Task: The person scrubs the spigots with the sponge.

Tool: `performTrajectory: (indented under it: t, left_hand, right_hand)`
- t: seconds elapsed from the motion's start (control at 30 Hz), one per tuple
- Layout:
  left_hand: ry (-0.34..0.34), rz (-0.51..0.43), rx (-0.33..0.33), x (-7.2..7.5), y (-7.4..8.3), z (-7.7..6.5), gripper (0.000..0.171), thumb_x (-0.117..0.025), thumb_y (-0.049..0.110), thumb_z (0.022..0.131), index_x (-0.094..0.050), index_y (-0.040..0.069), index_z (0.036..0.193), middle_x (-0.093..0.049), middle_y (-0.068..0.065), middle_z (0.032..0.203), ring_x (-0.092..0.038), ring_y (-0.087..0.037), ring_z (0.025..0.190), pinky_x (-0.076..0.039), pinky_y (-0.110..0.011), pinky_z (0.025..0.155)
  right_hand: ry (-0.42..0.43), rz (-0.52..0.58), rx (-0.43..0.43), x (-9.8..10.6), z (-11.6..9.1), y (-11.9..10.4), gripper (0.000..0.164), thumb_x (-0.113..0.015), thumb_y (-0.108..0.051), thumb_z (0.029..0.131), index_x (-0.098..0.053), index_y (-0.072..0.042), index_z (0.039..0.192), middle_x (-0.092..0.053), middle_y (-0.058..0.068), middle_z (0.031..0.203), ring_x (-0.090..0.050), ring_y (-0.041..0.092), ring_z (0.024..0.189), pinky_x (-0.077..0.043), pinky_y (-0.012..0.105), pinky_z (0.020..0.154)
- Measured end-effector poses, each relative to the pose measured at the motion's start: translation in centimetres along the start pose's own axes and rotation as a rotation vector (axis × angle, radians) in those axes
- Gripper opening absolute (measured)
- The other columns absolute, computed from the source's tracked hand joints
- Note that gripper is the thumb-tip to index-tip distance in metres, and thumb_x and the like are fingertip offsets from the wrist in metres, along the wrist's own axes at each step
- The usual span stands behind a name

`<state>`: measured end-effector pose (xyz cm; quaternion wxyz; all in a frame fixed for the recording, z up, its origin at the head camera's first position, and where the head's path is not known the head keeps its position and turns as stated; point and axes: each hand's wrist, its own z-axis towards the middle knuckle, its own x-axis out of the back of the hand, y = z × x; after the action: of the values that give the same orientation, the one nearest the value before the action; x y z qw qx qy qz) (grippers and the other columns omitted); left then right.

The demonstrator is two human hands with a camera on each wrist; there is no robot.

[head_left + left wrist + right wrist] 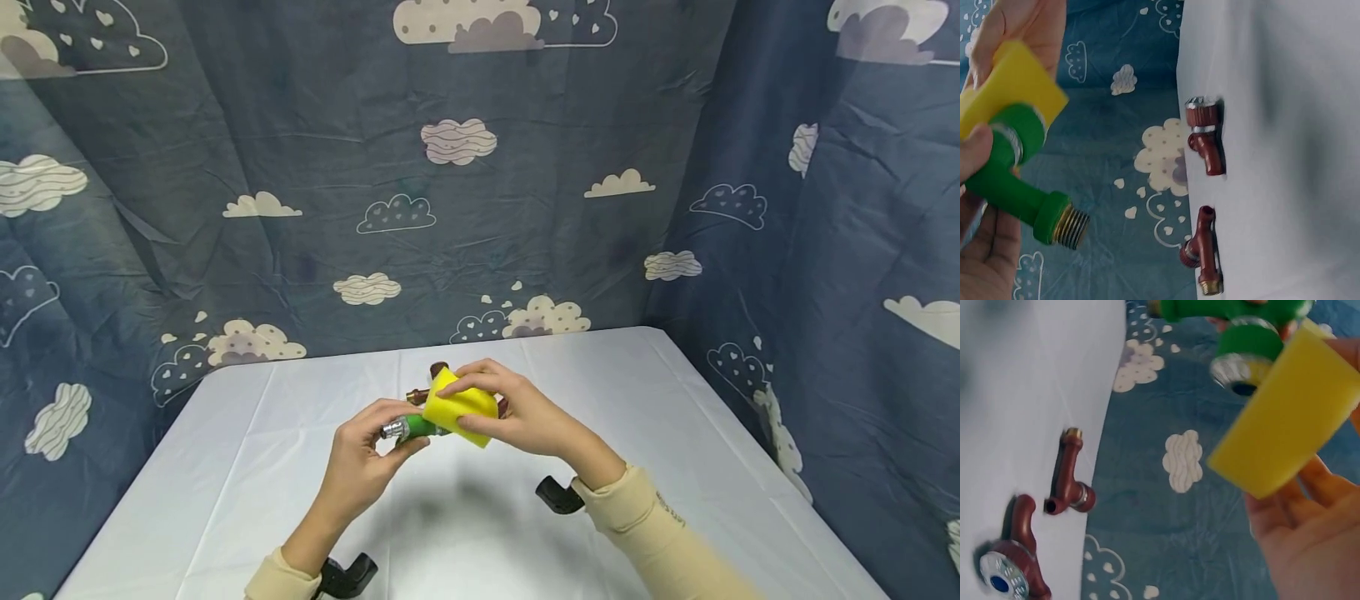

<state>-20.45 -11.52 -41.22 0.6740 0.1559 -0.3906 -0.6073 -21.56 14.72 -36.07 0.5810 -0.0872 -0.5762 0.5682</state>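
Over the white table, my left hand point(363, 454) grips a green tap point(1013, 197) with a threaded brass inlet and a chrome-ringed end. My right hand point(525, 412) holds a yellow sponge point(1291, 419) between thumb and fingers. The sponge sits right at the tap's body and hides part of it in the head view. Two brown-red taps lie on the table beyond the hands: one with a chrome-faced knob point(1019, 550), the other with a brass threaded end point(1207, 256). In the head view the sponge and right hand partly cover them.
A white cloth covers the table point(247, 467). Dark blue curtains point(525, 217) with a cloud print hang behind it and along both sides. Black wrist-camera mounts point(558, 496) show by both cream sleeves point(637, 517).
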Motion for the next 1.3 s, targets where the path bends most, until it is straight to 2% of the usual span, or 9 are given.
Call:
performTrajectory:
  t: [0.2, 0.37, 0.47, 0.6, 0.73, 0.87, 0.97, 1.13, 1.3]
  left_hand:
    - [-0.055, -0.032, -0.103, 0.0, 0.1, 0.5, 0.036, -0.090, -0.001, 0.082, -0.081, 0.011, 0.115, -0.082, -0.006, 0.112, -0.077, -0.010, 0.107, -0.063, -0.023, 0.097]
    - [-0.108, -0.136, -0.131, 0.0, 0.2, 0.8, 0.034, -0.089, -0.005, 0.081, -0.081, 0.006, 0.111, -0.083, -0.014, 0.107, -0.079, -0.008, 0.102, -0.066, -0.025, 0.091]
    - [-0.141, -0.222, -0.116, 0.0, 0.2, 0.8, 0.033, -0.088, -0.011, 0.080, -0.079, -0.001, 0.111, -0.082, -0.015, 0.105, -0.078, -0.008, 0.100, -0.066, -0.026, 0.090]
    - [-0.143, -0.325, -0.030, 0.0, 0.4, 0.7, 0.033, -0.086, -0.015, 0.078, -0.076, -0.009, 0.110, -0.083, 0.001, 0.108, -0.077, -0.006, 0.101, -0.066, -0.025, 0.090]
    - [-0.106, -0.394, 0.032, 0.0, 0.4, 0.6, 0.034, -0.085, -0.012, 0.081, -0.073, -0.014, 0.112, -0.080, 0.013, 0.111, -0.077, -0.004, 0.101, -0.066, -0.023, 0.090]
    - [-0.053, -0.451, 0.092, 0.0, 0.4, 0.5, 0.031, -0.084, -0.009, 0.084, -0.073, -0.010, 0.113, -0.082, 0.007, 0.114, -0.079, -0.008, 0.102, -0.066, -0.025, 0.090]
    - [0.001, -0.482, 0.141, -0.2, 0.5, 0.5, 0.030, -0.083, -0.011, 0.084, -0.074, -0.007, 0.113, -0.083, 0.003, 0.115, -0.080, -0.011, 0.104, -0.066, -0.027, 0.091]
    - [0.128, -0.499, 0.209, -0.9, 0.6, 0.8, 0.031, -0.083, -0.015, 0.081, -0.073, -0.010, 0.111, -0.083, 0.004, 0.109, -0.081, -0.012, 0.099, -0.067, -0.028, 0.088]
    - [0.274, -0.557, 0.273, -1.9, 0.6, 1.1, 0.031, -0.080, -0.021, 0.080, -0.077, -0.001, 0.104, -0.083, 0.000, 0.102, -0.082, -0.015, 0.094, -0.068, -0.030, 0.087]
  right_hand:
    - [-0.137, 0.201, -0.152, 1.7, -0.2, 0.6, 0.035, -0.070, -0.016, 0.102, -0.068, -0.018, 0.136, -0.066, 0.009, 0.140, -0.065, 0.028, 0.109, -0.062, 0.038, 0.087]
    - [-0.226, 0.342, -0.175, 2.5, -0.5, 1.6, 0.035, -0.066, -0.013, 0.104, -0.066, -0.012, 0.138, -0.070, 0.011, 0.129, -0.064, 0.026, 0.104, -0.058, 0.032, 0.085]
    - [-0.256, 0.456, -0.155, 2.5, -0.7, 2.4, 0.033, -0.063, -0.009, 0.104, -0.065, -0.010, 0.137, -0.069, 0.009, 0.127, -0.063, 0.023, 0.104, -0.058, 0.029, 0.086]
    - [-0.261, 0.671, -0.165, 2.1, -1.1, 3.2, 0.034, -0.059, -0.004, 0.102, -0.066, -0.018, 0.133, -0.068, 0.003, 0.128, -0.065, 0.018, 0.108, -0.062, 0.029, 0.091]
    - [-0.254, 0.882, -0.184, 1.2, -1.3, 3.8, 0.037, -0.054, -0.005, 0.101, -0.063, -0.028, 0.128, -0.066, -0.001, 0.129, -0.067, 0.016, 0.109, -0.064, 0.031, 0.093]
    - [-0.254, 1.069, -0.129, 0.2, -1.4, 4.1, 0.037, -0.050, -0.004, 0.103, -0.059, -0.028, 0.130, -0.064, -0.003, 0.130, -0.067, 0.015, 0.111, -0.063, 0.030, 0.096]
    - [-0.223, 1.163, -0.098, -0.4, -1.3, 4.0, 0.038, -0.048, -0.001, 0.105, -0.056, -0.026, 0.132, -0.064, -0.003, 0.131, -0.068, 0.013, 0.113, -0.062, 0.027, 0.098]
    - [-0.102, 1.196, -0.119, -1.2, -1.1, 3.6, 0.039, -0.046, 0.002, 0.105, -0.051, -0.026, 0.131, -0.063, -0.002, 0.131, -0.069, 0.012, 0.113, -0.063, 0.026, 0.098]
    - [0.034, 1.098, -0.120, -1.9, -0.8, 3.3, 0.041, -0.046, 0.003, 0.106, -0.048, -0.028, 0.133, -0.057, 0.001, 0.137, -0.066, 0.013, 0.121, -0.060, 0.027, 0.105]
